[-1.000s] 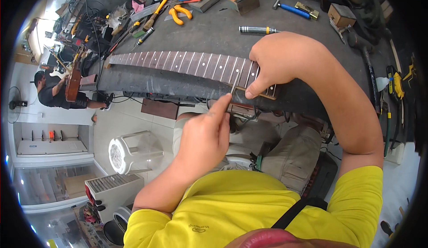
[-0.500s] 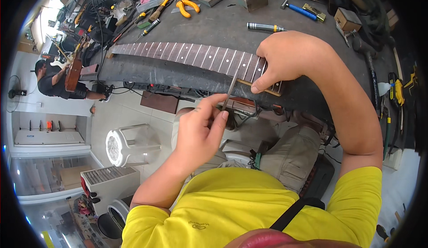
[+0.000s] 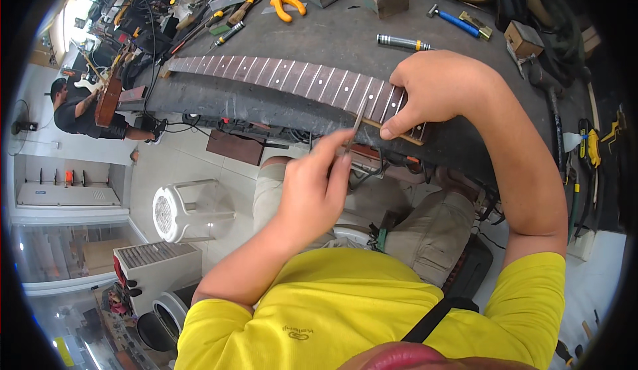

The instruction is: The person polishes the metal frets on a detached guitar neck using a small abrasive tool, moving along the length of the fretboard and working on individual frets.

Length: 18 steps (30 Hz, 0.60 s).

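A guitar neck [image 3: 298,79] with a dark fretted fingerboard and pale dot inlays lies along the near edge of the workbench [image 3: 319,27]. My right hand [image 3: 442,91] grips its right end, thumb on the near side and fingers over the far side. Pinched between thumb and fingers of my left hand [image 3: 311,187] is a thin metal file [image 3: 360,114]. Its tip meets the near edge of the fingerboard, just left of my right thumb. The file's lower end is hidden in my left hand.
Beyond the neck lie a striped-handle screwdriver [image 3: 403,41], orange-handled pliers [image 3: 287,7], a brush [image 3: 249,1] and a blue-handled hammer [image 3: 455,21]. Tools and cables crowd the bench's left end. Another person [image 3: 80,107] handles a guitar at far left. A white stool [image 3: 193,210] stands on the floor.
My left hand has moved up and to the right with the file, which now reaches farther over the fingerboard's edge. My right hand keeps its hold on the neck.
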{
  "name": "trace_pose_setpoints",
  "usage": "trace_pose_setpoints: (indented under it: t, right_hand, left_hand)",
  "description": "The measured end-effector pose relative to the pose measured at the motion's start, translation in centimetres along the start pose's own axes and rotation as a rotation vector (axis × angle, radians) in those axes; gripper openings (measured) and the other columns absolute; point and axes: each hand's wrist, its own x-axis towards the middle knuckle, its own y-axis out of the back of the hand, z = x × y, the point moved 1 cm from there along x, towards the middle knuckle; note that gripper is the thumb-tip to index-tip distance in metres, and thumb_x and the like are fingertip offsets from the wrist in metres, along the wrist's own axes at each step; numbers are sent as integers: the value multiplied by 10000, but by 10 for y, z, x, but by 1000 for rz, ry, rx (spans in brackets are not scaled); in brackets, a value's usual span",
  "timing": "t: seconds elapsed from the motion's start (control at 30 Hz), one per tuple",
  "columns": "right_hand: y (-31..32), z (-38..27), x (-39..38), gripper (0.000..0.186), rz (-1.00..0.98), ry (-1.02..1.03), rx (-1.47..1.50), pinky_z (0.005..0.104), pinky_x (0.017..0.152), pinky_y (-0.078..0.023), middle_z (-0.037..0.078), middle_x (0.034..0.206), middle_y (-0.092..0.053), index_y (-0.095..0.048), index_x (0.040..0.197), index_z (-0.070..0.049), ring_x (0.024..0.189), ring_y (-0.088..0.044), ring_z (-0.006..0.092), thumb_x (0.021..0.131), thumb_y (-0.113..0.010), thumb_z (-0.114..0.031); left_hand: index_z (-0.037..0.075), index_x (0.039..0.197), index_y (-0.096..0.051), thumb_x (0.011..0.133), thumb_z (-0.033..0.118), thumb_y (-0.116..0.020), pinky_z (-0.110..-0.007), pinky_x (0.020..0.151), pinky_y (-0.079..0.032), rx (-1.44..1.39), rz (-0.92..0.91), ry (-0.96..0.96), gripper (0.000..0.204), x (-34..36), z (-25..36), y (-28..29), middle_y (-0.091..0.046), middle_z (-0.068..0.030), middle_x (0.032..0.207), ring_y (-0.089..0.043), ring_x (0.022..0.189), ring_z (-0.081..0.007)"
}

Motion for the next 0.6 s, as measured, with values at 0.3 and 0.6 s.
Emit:
trace_pose_setpoints:
  t: [0.3, 0.6]
  right_hand:
    - [3, -2, -2, 774, -2, -20, -1, 482, 786, -607, 237, 869, -791, -829, 1007, 52, 850, -787, 406, 740, -899, -671]
    - [4, -2, -3, 775, -4, -6, -7, 481, 793, -607, 245, 868, -787, -834, 1013, 51, 866, -788, 412, 736, -897, -670]
  left_hand:
    - [1, 1432, -700, 1075, 10, -643, -307, 608, -504, 7, -8, -9, 361, 12, -1, -5, -627, -62, 689, -592, 609, -105]
    - [-7, 1422, -706, 1072, -11, -631, -303, 634, -517, 51, -10, -59, 358, 19, 0, -4, -660, -89, 720, -635, 635, -120]
